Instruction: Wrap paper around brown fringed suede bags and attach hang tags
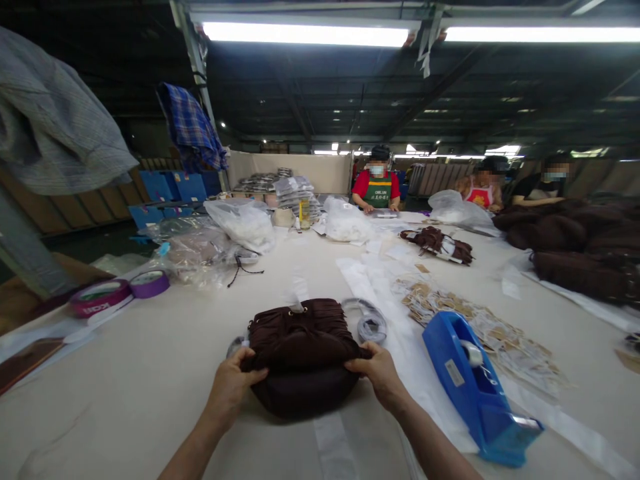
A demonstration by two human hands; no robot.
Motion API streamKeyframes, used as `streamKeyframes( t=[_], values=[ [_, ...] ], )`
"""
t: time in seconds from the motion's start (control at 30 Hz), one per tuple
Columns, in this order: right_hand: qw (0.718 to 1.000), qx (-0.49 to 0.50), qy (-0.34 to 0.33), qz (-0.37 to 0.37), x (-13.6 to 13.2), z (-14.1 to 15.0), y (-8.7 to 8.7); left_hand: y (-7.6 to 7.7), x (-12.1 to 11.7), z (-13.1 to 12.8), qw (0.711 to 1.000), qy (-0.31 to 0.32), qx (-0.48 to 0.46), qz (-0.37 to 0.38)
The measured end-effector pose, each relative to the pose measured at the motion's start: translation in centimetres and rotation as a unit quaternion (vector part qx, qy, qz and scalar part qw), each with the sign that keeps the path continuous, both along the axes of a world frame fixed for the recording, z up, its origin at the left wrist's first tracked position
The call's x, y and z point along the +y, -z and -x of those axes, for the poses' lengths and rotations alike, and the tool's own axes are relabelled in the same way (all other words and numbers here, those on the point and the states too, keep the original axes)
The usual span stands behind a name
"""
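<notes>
A dark brown ruched handbag (303,353) lies on the white table (125,387) right in front of me. My left hand (231,387) grips its left edge with the fingers curled over the fabric. My right hand (380,372) grips its right edge the same way. A small white tag sticks up at the bag's top. A coil of grey strap (370,323) lies just behind the bag to the right.
A blue tape dispenser (475,387) stands to my right, beside scattered paper tags (500,333). Purple tape rolls (120,290) sit at the left. Plastic bags (245,223) and more brown bags (575,247) lie farther back. Three people work at the far end.
</notes>
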State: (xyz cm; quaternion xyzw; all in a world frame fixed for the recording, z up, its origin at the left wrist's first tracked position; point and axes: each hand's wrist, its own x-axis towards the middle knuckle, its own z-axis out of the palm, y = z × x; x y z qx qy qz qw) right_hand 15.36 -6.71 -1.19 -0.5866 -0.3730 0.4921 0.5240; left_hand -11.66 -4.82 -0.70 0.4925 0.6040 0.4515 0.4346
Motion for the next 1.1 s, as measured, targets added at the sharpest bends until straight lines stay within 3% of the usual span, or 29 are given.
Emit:
streamKeyframes(
  t=[0.23, 0.37, 0.6, 0.77, 1.1],
  values=[
    [0.994, -0.096, 0.053, -0.022, 0.0, 0.8, 1.8, 2.3, -0.2, 0.6, 0.998, -0.024, 0.060, -0.004],
    [0.982, -0.172, 0.061, -0.051, -0.3, 0.8, 2.2, 2.8, -0.5, 0.6, 0.991, -0.041, 0.123, -0.031],
    [0.959, -0.263, 0.017, -0.099, 0.0, 0.3, 0.5, 2.5, -1.1, 0.6, 0.978, -0.035, 0.184, -0.090],
    [0.945, -0.309, -0.011, -0.105, 0.4, 0.4, 0.1, 2.3, -1.4, 0.3, 0.968, -0.063, 0.231, -0.071],
    [0.953, -0.280, -0.078, -0.092, -0.5, -0.3, 0.3, 0.3, -1.9, 1.2, 0.971, 0.004, 0.235, -0.052]
  ],
)
